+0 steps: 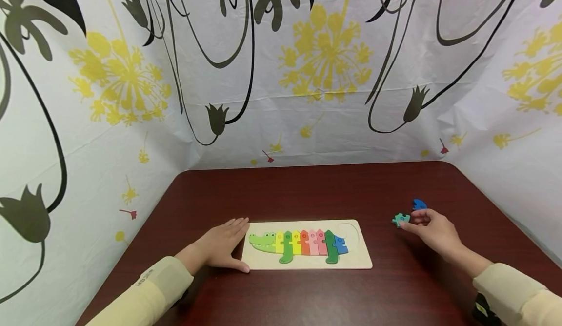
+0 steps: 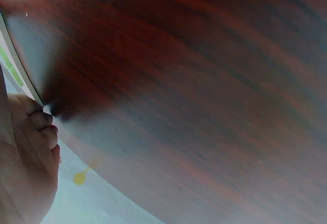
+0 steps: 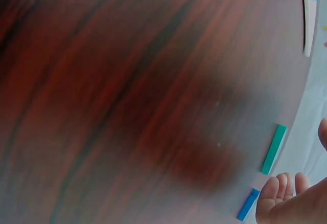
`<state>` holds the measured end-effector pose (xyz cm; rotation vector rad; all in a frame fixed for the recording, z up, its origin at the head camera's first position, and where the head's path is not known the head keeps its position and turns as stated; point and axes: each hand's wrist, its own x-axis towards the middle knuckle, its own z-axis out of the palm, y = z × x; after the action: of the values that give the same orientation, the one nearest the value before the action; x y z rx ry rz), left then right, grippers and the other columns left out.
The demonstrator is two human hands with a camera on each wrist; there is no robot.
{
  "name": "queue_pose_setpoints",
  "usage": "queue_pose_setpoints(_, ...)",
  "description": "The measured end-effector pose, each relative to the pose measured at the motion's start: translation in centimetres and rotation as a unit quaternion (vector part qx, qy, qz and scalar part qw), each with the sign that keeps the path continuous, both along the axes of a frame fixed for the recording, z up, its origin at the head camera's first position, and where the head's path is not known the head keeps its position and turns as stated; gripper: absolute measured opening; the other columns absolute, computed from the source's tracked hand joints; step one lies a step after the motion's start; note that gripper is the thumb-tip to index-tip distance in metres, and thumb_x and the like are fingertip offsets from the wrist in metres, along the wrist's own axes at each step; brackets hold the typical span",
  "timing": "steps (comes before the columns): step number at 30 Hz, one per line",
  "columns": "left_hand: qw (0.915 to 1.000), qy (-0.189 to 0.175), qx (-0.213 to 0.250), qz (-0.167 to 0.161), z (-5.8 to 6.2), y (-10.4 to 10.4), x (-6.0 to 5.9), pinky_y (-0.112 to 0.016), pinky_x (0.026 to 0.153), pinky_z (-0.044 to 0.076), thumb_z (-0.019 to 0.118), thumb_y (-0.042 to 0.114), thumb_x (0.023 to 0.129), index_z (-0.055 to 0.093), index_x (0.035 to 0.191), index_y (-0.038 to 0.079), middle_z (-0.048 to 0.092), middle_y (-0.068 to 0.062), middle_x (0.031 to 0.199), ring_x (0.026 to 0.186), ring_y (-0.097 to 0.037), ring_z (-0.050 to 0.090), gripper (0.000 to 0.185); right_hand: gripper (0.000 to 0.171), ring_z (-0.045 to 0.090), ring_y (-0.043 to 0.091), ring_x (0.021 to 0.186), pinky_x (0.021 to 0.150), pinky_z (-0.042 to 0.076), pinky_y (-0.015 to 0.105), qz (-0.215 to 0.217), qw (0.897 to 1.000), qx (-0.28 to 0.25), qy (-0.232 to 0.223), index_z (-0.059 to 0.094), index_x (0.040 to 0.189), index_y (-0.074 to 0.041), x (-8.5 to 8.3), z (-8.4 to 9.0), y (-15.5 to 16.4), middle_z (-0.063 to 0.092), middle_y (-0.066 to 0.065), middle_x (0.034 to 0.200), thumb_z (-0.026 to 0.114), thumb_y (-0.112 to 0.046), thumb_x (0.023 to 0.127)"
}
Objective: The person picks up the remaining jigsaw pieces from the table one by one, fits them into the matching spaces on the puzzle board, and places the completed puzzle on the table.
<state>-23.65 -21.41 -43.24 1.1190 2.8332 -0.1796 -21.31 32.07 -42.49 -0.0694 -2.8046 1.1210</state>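
Two loose wooden pieces — one teal [image 1: 400, 218] at the right hand's [image 1: 432, 231] loosely curled fingertips, one dark blue [image 1: 419, 204] just beyond — one crocodile puzzle board [image 1: 307, 261] against the flat, open left hand [image 1: 224, 247], on a dark red table [image 1: 307, 189] walled by flower-printed sheeting [image 1: 281, 72].

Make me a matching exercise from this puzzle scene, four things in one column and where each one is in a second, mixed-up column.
Things:
1. left hand
2. right hand
3. dark blue piece
4. puzzle board

Places:
A. lying loose on the table, just beyond the teal piece
B. flat on the table, against the board's left edge
C. between the two hands, holding the crocodile
D. at the teal piece, fingertips touching it

Pairs: 1-B, 2-D, 3-A, 4-C
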Motion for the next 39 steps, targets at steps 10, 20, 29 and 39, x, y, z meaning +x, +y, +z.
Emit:
queue_pose_setpoints(10,1.0000,0.004,-0.002,-0.006,-0.1,-0.1,-0.2,-0.042,0.115,0.022,0.042,0.086,0.077,0.027,0.151,-0.003,0.024,-0.020,0.156,0.144,-0.031,0.023,0.117,0.070,0.056,0.034,0.097,0.071,0.049,0.033,0.013,1.000,0.004,-0.019,0.052,0.120,0.012,-0.3,-0.4,0.5,0.060,0.023,0.107,0.071,-0.046,0.087)
queue_pose_setpoints(20,0.9999,0.002,-0.008,0.007,-0.2,-0.1,-0.2,-0.039,0.115,0.021,0.040,0.088,0.075,0.025,0.152,-0.001,0.022,-0.016,0.158,0.145,-0.027,0.020,0.119,0.073,0.055,0.038,0.099,0.080,0.051,0.049,0.022,0.999,0.010,-0.026,0.051,0.123,0.015,-0.7,-1.0,1.0,0.058,0.028,0.109,0.072,-0.044,0.086)
queue_pose_setpoints(29,0.9999,0.002,-0.006,0.009,-0.3,-0.2,-0.1,-0.039,0.115,0.021,0.040,0.089,0.075,0.025,0.153,-0.001,0.022,-0.016,0.158,0.145,-0.027,0.021,0.119,0.076,0.055,0.040,0.100,0.081,0.049,0.053,0.025,0.999,0.031,-0.014,0.050,0.124,0.016,-1.0,-1.6,0.9,0.059,0.029,0.108,0.074,-0.044,0.085)
queue_pose_setpoints(39,1.0000,0.004,-0.003,0.000,-0.1,-0.1,-0.1,-0.041,0.115,0.022,0.041,0.087,0.076,0.026,0.152,-0.002,0.023,-0.018,0.157,0.144,-0.029,0.022,0.118,0.077,0.055,0.041,0.098,0.080,0.048,0.053,0.013,0.999,0.040,-0.003,0.049,0.123,0.018,-1.3,-2.2,0.7,0.058,0.029,0.106,0.076,-0.042,0.083)
